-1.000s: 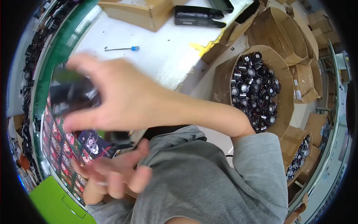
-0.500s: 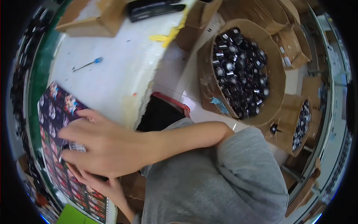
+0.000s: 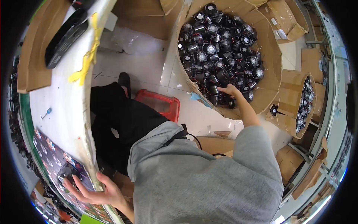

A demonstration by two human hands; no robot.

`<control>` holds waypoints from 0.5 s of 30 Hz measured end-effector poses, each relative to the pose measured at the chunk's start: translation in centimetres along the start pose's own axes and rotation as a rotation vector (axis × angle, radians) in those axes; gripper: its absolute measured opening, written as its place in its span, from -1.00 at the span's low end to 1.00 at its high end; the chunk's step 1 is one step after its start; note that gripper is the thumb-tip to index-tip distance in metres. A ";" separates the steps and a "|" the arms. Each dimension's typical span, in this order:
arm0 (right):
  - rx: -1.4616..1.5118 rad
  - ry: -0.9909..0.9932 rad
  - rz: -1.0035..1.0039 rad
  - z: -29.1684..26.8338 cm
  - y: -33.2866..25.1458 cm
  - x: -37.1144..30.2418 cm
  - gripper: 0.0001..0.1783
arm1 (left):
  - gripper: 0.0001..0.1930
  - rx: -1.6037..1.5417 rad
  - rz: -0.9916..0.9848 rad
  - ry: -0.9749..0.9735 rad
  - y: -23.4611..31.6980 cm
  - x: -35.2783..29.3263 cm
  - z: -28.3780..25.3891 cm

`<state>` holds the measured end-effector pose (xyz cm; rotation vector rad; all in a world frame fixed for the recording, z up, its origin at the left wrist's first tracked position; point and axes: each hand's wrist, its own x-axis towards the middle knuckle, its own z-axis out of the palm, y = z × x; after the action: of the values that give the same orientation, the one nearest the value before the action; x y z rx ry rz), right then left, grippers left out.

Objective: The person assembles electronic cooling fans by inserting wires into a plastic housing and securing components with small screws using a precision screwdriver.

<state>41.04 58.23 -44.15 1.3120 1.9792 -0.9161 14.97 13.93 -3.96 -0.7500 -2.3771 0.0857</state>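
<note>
Your left hand [image 3: 100, 195] is splayed loosely at a glossy rounded part [image 3: 66, 171], right hand [image 3: 232, 90] among black cylinders [image 3: 223, 44], grip unclear.

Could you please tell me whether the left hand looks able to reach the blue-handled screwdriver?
Probably yes, with a stretch: the left hand is at the black part on the printed mat, and the screwdriver lies uncovered on the white tabletop beyond.

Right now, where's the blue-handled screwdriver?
Head view, left side: the blue-handled screwdriver lies on the white tabletop, between the cardboard box and the colourful printed sheet.
</note>
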 end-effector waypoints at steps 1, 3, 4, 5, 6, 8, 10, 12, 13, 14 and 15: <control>-0.001 -0.059 0.079 0.6 -1.5 -0.5 -0.01 | -0.57 -0.024 0.022 -0.010 0.6 0.3 0.4; -0.055 0.013 0.251 2.6 -3.9 -1.4 -0.04 | -0.57 -0.126 0.012 -0.063 2.0 1.3 1.3; -0.135 -0.069 0.229 2.8 -4.1 -1.2 -0.10 | -0.57 -0.180 0.015 -0.115 2.3 1.7 1.4; -0.213 -0.150 0.205 3.0 -4.3 -1.1 -0.15 | -0.58 -0.161 0.020 -0.119 3.0 2.0 1.5; -0.548 -0.009 0.067 3.4 -4.4 -1.5 -0.26 | -0.58 -0.156 0.029 -0.122 3.2 2.2 1.6; -0.488 0.092 0.025 5.6 -2.3 -1.3 -0.28 | -0.58 -0.225 0.091 -0.147 3.5 2.7 2.1; -0.322 0.094 -0.034 5.4 -3.2 -2.3 -0.38 | -0.59 -0.228 0.049 -0.189 3.5 2.6 2.8; -0.314 -0.054 0.003 4.4 -3.1 -2.0 -0.43 | -0.60 -0.221 0.051 -0.225 3.8 2.9 2.8; -0.403 -0.093 -0.110 5.9 0.6 0.3 -0.50 | -0.60 -0.233 0.060 -0.225 4.0 3.1 2.9; -0.394 -0.111 -0.090 5.3 0.1 0.0 -0.53 | -0.60 -0.242 0.061 -0.236 4.0 3.1 3.0; -0.387 -0.129 -0.068 4.7 -0.4 -0.5 -0.57 | -0.61 -0.252 0.062 -0.248 4.0 3.0 3.1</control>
<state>41.30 54.10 -46.43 0.9498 1.9855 -0.5912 13.19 19.21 -5.70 -0.9801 -2.6314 -0.1034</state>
